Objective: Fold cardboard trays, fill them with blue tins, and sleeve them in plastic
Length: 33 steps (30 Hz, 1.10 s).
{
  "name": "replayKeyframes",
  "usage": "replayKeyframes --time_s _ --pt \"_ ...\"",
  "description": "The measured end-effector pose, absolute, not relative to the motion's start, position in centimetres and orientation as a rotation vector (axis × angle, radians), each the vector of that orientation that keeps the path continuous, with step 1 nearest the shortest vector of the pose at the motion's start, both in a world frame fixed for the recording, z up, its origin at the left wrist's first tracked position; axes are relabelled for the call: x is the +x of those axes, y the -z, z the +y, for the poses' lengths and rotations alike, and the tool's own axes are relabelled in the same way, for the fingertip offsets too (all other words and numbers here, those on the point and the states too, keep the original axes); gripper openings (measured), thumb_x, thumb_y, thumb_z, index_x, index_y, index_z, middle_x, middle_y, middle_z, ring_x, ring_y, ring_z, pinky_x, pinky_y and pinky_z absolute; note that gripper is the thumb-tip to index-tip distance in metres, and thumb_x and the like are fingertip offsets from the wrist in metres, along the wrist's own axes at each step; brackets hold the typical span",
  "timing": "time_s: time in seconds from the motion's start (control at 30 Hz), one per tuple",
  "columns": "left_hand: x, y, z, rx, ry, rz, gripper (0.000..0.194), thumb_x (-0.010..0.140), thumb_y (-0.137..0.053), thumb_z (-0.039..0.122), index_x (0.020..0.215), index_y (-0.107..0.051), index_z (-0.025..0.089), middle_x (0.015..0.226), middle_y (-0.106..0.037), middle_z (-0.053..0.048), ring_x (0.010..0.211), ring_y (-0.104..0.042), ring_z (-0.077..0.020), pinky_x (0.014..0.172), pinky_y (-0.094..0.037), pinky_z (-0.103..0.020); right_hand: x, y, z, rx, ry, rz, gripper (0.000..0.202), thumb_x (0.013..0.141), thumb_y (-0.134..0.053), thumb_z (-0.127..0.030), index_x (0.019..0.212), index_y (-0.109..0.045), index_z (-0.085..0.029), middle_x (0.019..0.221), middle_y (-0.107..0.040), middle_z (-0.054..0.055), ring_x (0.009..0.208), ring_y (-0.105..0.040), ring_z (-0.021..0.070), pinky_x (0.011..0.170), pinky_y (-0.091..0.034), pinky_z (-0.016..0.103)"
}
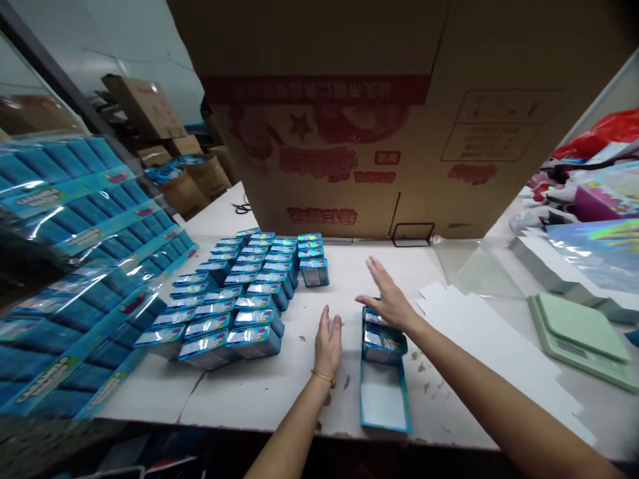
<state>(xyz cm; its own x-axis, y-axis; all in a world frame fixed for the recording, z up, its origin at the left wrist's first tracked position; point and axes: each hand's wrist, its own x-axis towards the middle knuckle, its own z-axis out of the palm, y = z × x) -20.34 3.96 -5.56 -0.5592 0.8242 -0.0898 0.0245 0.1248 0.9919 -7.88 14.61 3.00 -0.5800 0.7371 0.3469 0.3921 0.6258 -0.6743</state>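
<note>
My left hand (328, 342), with a gold bracelet at the wrist, hovers over the white table between the rows of small boxes and the tray. It holds nothing, and its fingers point forward. To its right, my right hand (388, 299) is spread above the far end of a shallow blue tray (384, 399) with a white inside. A few small blue boxes (383, 344) fill the tray's far part, partly hidden by that hand. Left of my hands stand several rows of blue boxes (252, 319), with a short separate row (314, 271) nearest the gap.
A large cardboard carton (324, 133) stands at the back. Wrapped display packs of blue boxes (84, 219) are stacked at left. White card sheets (489, 352) and a pale green scale (582, 332) lie at right. Scissors (242, 207) rest at the back left.
</note>
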Motion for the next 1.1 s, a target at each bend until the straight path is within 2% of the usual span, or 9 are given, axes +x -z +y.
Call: replayKeyframes --time_s 0.17,0.27,0.37,0.43,0.5,0.6,0.73,0.9,1.1 --pt "-25.3 7.3 4.1 0.815 -1.619 1.755 0.057 0.075 -0.051 0.043 0.123 -0.037 0.017 0.13 -0.04 -0.015 0.115 -0.043 -0.0233 0.097 -0.033 -0.039 -19.9 -2.5 21.0 -0.547 -0.789 -2.434 0.101 0.041 -0.072 -0.056 0.13 -0.035 -0.024 0.141 -0.022 0.01 0.13 -0.005 0.0306 0.104 -0.004 0.05" --pt "-27.3 7.3 5.0 0.89 -1.657 1.767 0.056 0.075 -0.052 0.04 0.124 -0.036 0.018 0.128 -0.042 -0.014 0.118 -0.041 -0.0221 0.099 -0.03 -0.04 -23.5 -1.3 24.1 -0.671 -0.952 -2.475 0.107 0.032 -0.075 -0.054 0.128 -0.038 -0.021 0.141 -0.018 0.013 0.129 0.0 0.0346 0.101 -0.001 0.054" --pt "-28.8 6.3 7.7 1.023 -1.731 1.826 0.069 0.071 -0.058 0.038 0.129 -0.028 0.018 0.134 -0.034 -0.014 0.124 -0.031 -0.0225 0.103 -0.024 -0.04 -23.9 -0.2 25.8 -0.819 -1.185 -2.292 0.093 0.047 -0.068 -0.057 0.127 -0.039 -0.018 0.14 -0.023 0.013 0.13 -0.005 0.0322 0.102 -0.006 0.05" --pt "-29.7 5.5 10.2 1.044 -1.787 1.861 0.076 0.068 -0.061 0.039 0.131 -0.025 0.016 0.137 -0.03 -0.015 0.126 -0.027 -0.0238 0.104 -0.022 -0.04 -23.9 0.5 26.4 -0.846 -1.271 -2.109 0.076 0.062 -0.058 -0.057 0.125 -0.041 -0.019 0.134 -0.034 0.011 0.127 -0.02 0.0272 0.102 -0.014 0.045" --pt "-30.5 5.0 12.4 0.999 -1.805 1.884 0.08 0.066 -0.061 0.041 0.131 -0.024 0.014 0.137 -0.029 -0.016 0.126 -0.027 -0.0249 0.103 -0.023 -0.039 -24.3 1.5 26.8 -0.859 -1.276 -1.991 0.063 0.069 -0.053 -0.053 0.121 -0.043 -0.018 0.123 -0.047 0.009 0.116 -0.038 0.0225 0.098 -0.025 0.04" --pt "-31.2 5.0 14.6 0.931 -1.796 1.918 0.084 0.067 -0.061 0.044 0.133 -0.02 0.014 0.137 -0.029 -0.017 0.126 -0.028 -0.0248 0.103 -0.024 -0.038 -25.7 2.9 27.9 -0.999 -1.198 -1.94 0.051 0.07 -0.052 -0.046 0.11 -0.047 -0.015 0.1 -0.057 0.006 0.091 -0.052 0.0179 0.084 -0.039 0.035" --pt "-31.4 5.6 15.4 0.907 -1.854 1.802 0.083 0.068 -0.06 0.042 0.135 -0.015 0.019 0.139 -0.026 -0.013 0.125 -0.029 -0.0224 0.102 -0.026 -0.035 -26.6 3.7 29.6 -1.022 -1.202 -2.028 0.033 0.071 -0.052 -0.04 0.093 -0.054 -0.016 0.079 -0.058 0.0 0.072 -0.052 0.0144 0.071 -0.042 0.032" --pt "-31.0 5.2 14.7 0.874 -1.877 1.756 0.083 0.069 -0.06 0.039 0.135 -0.015 0.018 0.14 -0.025 -0.011 0.126 -0.027 -0.0212 0.103 -0.024 -0.033 -25.4 2.5 29.9 -0.64 -1.252 -2.269 0.029 0.072 -0.051 -0.038 0.09 -0.06 -0.017 0.078 -0.06 0.0 0.071 -0.052 0.0138 0.067 -0.043 0.028" --pt "-28.7 4.6 10.8 0.897 -1.816 1.871 0.091 0.064 -0.064 0.039 0.136 -0.011 0.019 0.14 -0.021 -0.013 0.126 -0.025 -0.0245 0.103 -0.023 -0.037 -22.8 2.5 26.2 -0.562 -1.46 -2.261 0.039 0.068 -0.056 -0.043 0.098 -0.062 -0.02 0.086 -0.064 0.002 0.072 -0.057 0.016 0.067 -0.047 0.032"
